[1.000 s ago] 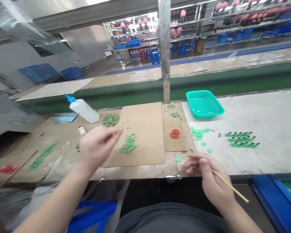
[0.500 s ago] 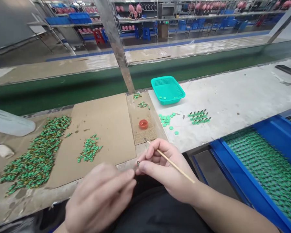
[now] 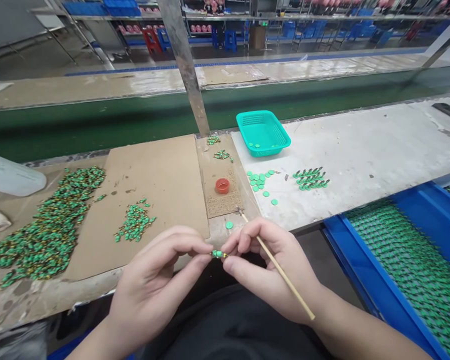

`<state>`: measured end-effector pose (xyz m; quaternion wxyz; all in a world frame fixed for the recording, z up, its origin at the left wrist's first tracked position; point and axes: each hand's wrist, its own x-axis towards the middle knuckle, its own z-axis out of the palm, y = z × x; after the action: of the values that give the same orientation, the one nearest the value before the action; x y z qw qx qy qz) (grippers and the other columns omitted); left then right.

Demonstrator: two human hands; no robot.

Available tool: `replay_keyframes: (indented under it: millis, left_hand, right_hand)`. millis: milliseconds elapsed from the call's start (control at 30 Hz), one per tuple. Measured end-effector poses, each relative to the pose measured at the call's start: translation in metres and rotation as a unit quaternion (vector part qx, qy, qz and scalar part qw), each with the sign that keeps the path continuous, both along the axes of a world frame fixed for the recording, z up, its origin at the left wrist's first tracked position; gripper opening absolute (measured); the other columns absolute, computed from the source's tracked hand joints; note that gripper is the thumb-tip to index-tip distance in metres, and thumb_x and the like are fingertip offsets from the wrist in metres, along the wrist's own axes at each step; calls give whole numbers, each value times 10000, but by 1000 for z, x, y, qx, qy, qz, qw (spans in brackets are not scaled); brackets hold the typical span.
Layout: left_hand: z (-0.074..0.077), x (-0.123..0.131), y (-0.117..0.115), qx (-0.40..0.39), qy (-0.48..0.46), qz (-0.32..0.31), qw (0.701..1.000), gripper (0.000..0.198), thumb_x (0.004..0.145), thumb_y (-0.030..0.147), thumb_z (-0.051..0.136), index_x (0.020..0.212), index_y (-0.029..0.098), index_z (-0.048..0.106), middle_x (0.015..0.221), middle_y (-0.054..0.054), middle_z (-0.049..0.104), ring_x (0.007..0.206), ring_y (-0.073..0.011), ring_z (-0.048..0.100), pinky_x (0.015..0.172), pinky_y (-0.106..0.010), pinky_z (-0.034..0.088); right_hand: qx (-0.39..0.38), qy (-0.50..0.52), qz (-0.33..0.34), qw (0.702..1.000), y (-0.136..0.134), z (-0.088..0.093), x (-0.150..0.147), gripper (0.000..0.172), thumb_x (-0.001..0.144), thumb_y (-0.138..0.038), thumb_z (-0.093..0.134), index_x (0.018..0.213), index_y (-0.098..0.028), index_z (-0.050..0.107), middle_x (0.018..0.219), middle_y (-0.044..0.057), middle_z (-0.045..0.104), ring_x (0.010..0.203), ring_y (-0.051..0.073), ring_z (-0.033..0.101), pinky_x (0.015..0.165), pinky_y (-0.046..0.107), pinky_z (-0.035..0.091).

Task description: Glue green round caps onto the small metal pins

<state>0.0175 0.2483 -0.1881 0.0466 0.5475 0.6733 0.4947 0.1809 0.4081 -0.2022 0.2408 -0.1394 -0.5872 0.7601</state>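
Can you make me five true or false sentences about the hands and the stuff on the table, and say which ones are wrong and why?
1. The left hand and the right hand both touch one small green piece. True.
2. The thin stick is in the left hand. False: it is in the right hand.
3. The green basket has a few flat green discs inside. True.
4. The red cup sits inside the green basket. False: it stands outside it, on a narrow brown strip.
5. The big pile of green pieces is right of the green basket in the picture. False: it is on the left.
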Motion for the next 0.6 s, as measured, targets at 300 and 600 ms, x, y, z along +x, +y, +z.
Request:
replay_keyframes:
  millis: [300, 600]
  left_hand:
    - [-18, 15, 5, 18, -195, -5, 981, 62, 1140, 399, 838, 1146, 374, 894, 967, 21, 818, 694, -112, 769, 663, -175, 682]
    - [-37, -1, 6, 2, -135, 57, 989, 89, 1126, 383, 847, 1086, 368, 925, 969, 17, 870, 797, -143, 838, 719, -175, 692]
  right_hand:
    - [-280, -23, 84, 956, 7, 4, -7, 510, 720, -145, 1139, 820, -227, 645, 855, -37, 855, 756, 116, 795, 781, 226, 637]
    - [55, -34, -10, 998, 29, -30, 9, 347, 1120, -153, 754, 1434, -299, 754, 1378, 61, 902, 1194, 190, 894, 1093, 375, 723]
